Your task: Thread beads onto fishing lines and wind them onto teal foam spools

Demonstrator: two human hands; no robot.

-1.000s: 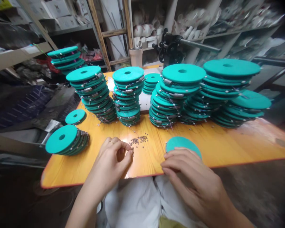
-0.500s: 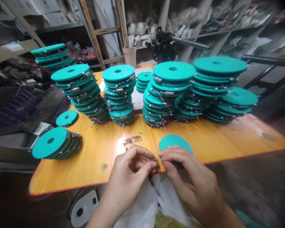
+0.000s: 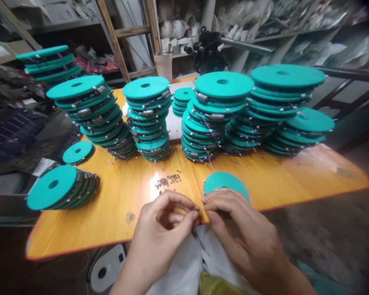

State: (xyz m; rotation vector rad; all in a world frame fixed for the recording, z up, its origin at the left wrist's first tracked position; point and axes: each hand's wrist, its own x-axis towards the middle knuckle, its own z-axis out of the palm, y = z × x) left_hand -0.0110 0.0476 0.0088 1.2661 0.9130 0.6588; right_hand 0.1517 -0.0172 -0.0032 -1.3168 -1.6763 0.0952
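Near the table's front edge, my left hand (image 3: 164,233) is closed, thumb and index fingertips pinched on something too small to make out. Just to its right, my right hand (image 3: 246,229) pinches too, and what its fingertips hold cannot be made out. A narrow gap separates the two sets of fingertips. Behind my right hand, partly covered by it, a teal disc (image 3: 226,180) lies on the wooden table (image 3: 110,217). Small dark beads (image 3: 169,179) are scattered beyond my left hand.
Tall stacks of teal spools with pins and thread stand across the back, including a left stack (image 3: 95,110) and a right stack (image 3: 285,82). A tilted short stack (image 3: 52,186) is at left. Behind are a cup (image 3: 163,67) and a black metal device (image 3: 209,49).
The view has shifted slightly, so the stacks at left appear further left. My fingertips are slightly further apart, and both hands remain pinched.
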